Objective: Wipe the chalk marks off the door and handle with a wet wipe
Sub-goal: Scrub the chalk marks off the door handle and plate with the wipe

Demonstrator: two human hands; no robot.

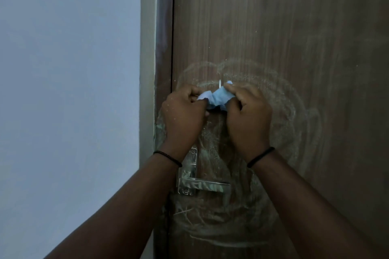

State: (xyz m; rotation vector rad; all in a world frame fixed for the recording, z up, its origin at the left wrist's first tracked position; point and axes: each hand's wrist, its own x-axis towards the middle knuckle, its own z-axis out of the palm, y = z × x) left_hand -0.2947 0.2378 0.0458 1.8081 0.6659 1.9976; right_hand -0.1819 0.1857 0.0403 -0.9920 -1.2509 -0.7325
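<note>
got the crumpled wet wipe (216, 99) pinched between my left hand (183, 115) and right hand (248, 120), up against the door (294, 27), with the chalky handle (204, 185) straight below, closer to my left

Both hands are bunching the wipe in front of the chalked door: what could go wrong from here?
The wipe, crumpled between left hand and right hand, may just smear chalk across the door, which already looks smudged. The marked handle, below the wrists, could get skipped.
</note>
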